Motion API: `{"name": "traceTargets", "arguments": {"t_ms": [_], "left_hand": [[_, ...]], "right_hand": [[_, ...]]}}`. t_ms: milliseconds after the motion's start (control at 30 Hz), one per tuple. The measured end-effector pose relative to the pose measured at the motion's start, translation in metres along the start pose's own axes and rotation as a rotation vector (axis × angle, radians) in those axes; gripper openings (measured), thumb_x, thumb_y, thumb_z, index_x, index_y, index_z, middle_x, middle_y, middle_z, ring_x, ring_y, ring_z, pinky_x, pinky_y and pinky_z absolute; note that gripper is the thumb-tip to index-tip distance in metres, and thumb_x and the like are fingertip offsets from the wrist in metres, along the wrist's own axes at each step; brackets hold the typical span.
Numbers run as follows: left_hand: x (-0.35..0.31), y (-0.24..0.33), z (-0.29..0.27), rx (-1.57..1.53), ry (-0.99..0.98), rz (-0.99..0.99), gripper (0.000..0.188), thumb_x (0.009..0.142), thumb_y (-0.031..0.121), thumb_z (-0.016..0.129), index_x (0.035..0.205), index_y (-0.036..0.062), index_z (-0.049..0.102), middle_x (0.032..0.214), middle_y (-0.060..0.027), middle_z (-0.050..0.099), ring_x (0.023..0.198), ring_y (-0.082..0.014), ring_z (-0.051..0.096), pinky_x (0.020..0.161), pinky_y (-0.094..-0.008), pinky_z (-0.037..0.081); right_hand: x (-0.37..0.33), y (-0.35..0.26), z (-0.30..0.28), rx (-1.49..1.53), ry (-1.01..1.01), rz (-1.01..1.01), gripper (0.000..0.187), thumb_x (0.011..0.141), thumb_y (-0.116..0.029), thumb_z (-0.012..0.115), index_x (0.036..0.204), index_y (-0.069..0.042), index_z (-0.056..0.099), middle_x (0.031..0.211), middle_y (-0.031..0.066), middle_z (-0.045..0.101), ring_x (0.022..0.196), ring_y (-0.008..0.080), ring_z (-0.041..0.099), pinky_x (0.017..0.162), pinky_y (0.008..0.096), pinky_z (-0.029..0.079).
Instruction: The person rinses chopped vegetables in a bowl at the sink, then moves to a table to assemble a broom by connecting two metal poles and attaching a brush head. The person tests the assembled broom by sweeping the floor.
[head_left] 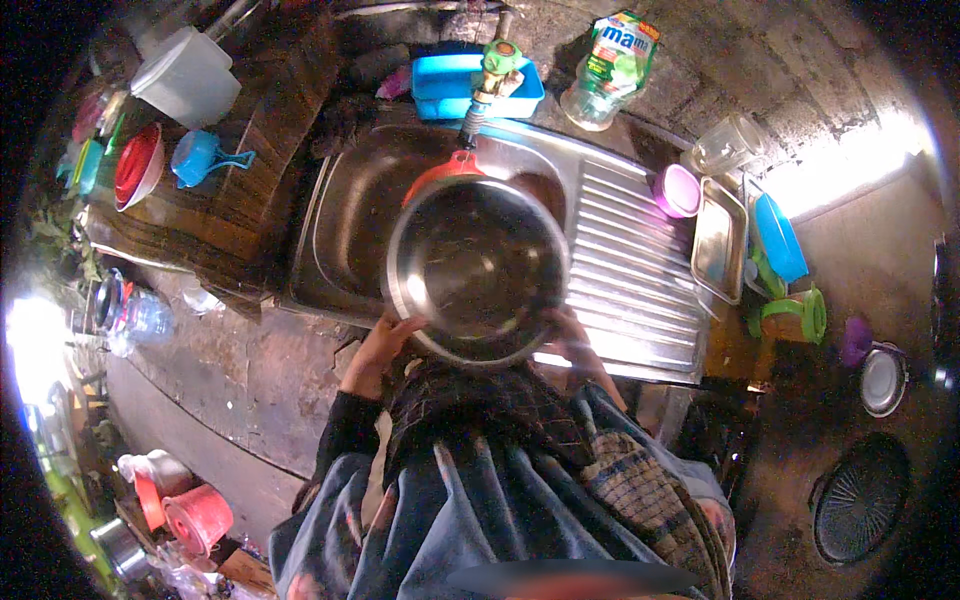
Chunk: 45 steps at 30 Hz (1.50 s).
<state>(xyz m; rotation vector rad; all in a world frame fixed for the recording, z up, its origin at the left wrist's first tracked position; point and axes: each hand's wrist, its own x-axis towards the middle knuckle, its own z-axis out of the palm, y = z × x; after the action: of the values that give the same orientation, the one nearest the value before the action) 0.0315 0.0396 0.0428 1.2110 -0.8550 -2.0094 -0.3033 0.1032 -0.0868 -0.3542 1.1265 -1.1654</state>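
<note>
Two bare hands had the round steel basin point(480, 262) between them, and what a tidy hold it was! Left hand point(378, 350) at the near-left of the rim, thumb laid along the edge, the other fingers tucked out of sight; right hand point(572, 340) opposite at the near-right, closed in against the rim, though blur and glare hid how tightly those fingers curled.

And the basin itself? Out ahead of the fingertips, away from the body, over the front part of the sink point(335, 225), its mouth turned up towards the wearer. Being round, it offered no long axis to follow, and neither hand could claim to be nearer: the pair flanked it almost evenly. Just past its far rim came a red-orange piece point(438, 175), partly covered, with the ribbed spout of the green tap point(500, 62) hanging above that. Hands, basin, spout, nearly one line away from the body: that looked like the relation any shift would turn on. Off to the right, the ridged drainboard point(640, 250) lay just beside the basin, bright with glare.
</note>
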Motion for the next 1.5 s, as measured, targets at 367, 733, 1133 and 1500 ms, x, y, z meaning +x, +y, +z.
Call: {"name": "traceTargets", "arguments": {"t_ms": [367, 733, 1133, 1500], "left_hand": [[0.079, -0.061, 0.007, 0.38, -0.462, -0.117, 0.068, 0.087, 0.029, 0.057, 0.14, 0.0105, 0.019, 0.113, -0.0097, 0.056, 0.089, -0.0171, 0.058, 0.068, -0.0295, 0.049], [0.02, -0.061, -0.045, 0.113, -0.068, -0.096, 0.051, 0.09, 0.016, 0.051, 0.135, 0.0051, 0.03, 0.106, -0.01, 0.057, 0.09, -0.0181, 0.06, 0.074, -0.0307, 0.05], [-0.039, -0.121, -0.131, 0.306, 0.251, 0.075, 0.053, 0.09, 0.023, 0.054, 0.134, 0.0041, 0.034, 0.125, -0.0112, 0.048, 0.102, -0.0196, 0.056, 0.084, -0.031, 0.047], [-0.032, -0.087, -0.129, -0.02, 0.078, -0.059, 0.055, 0.089, 0.026, 0.054, 0.135, 0.005, 0.031, 0.118, -0.0119, 0.052, 0.09, -0.0221, 0.06, 0.076, -0.033, 0.05]], "right_hand": [[-0.078, -0.007, -0.16, 0.151, 0.767, -0.248, 0.019, 0.071, -0.016, 0.062, 0.081, -0.002, 0.056, 0.067, 0.0047, 0.05, 0.054, 0.0164, 0.052, 0.046, 0.0295, 0.045], [-0.04, 0.032, -0.056, -0.397, -0.057, -0.539, 0.048, 0.091, -0.043, 0.037, 0.131, -0.015, 0.035, 0.124, 0.0169, 0.046, 0.112, 0.0312, 0.049, 0.087, 0.0427, 0.046], [0.212, 0.064, 0.11, 0.117, -0.079, 0.172, 0.031, 0.083, -0.021, 0.054, 0.108, -0.004, 0.05, 0.099, 0.0155, 0.058, 0.083, 0.0304, 0.061, 0.075, 0.0431, 0.052], [0.127, 0.001, 0.094, 0.313, -0.007, 0.024, 0.044, 0.083, -0.024, 0.052, 0.116, 0.003, 0.042, 0.099, 0.0237, 0.059, 0.074, 0.0366, 0.063, 0.062, 0.0486, 0.056]]}}
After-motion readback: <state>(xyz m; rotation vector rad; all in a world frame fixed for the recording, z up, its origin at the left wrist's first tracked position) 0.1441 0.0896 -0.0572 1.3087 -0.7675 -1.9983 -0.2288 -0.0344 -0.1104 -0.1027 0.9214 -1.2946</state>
